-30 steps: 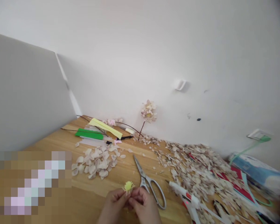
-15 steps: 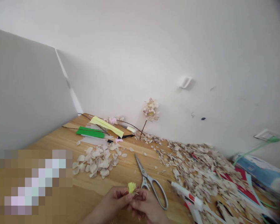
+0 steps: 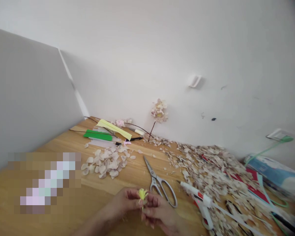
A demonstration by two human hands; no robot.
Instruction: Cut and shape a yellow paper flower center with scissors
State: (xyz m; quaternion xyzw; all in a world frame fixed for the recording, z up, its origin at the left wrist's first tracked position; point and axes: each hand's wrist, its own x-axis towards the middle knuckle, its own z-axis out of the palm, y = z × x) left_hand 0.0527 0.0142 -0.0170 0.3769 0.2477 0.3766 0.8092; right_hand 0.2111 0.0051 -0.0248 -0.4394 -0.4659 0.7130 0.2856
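Lower centre of frame: your left hand (image 3: 125, 202) pinches the small yellow fringed tuft (image 3: 143, 194) just beneath its strands; your right hand (image 3: 161, 211) curls its fingers near the thin stalk below, exact contact unclear. Change: versus a second ago, the fringe splays less and stands more gathered. Judgement: the handwork centres on the tuft's base. Silver metal scissors (image 3: 154, 177) and a white-and-orange glue gun (image 3: 191, 189) lie unheld, right of centre.
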